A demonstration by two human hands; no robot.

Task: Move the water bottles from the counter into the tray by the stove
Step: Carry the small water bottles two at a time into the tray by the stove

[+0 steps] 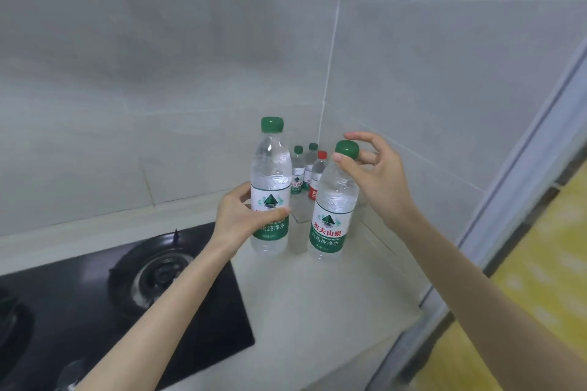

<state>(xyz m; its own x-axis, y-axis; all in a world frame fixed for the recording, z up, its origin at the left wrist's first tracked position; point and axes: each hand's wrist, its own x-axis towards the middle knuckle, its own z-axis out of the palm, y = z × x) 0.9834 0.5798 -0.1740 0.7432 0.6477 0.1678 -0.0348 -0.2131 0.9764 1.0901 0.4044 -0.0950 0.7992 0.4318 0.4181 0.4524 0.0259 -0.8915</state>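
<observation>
Nearest us, our bare forearms reach over a glossy black glass hob (206, 327) with a round, ridged burner (155, 273), and over a smooth pale counter (317, 311). Our left hand (241, 216) wraps fingers and thumb round the label of the left bottle (271, 168). It is clear, ribbed plastic with a green screw cap, and it stands upright. Our right hand (378, 181) pinches the right bottle (333, 209) at its green cap and neck, thumb on the shoulder, and the bottle leans slightly. Both bottles are low over the counter, just in front of the tray (298, 219); we cannot tell whether their bases touch down. The tray is transparent and sits in the corner. It holds three bottles (313, 174), two green-capped and one red-capped, against matte grey wall tiles (190, 73).
</observation>
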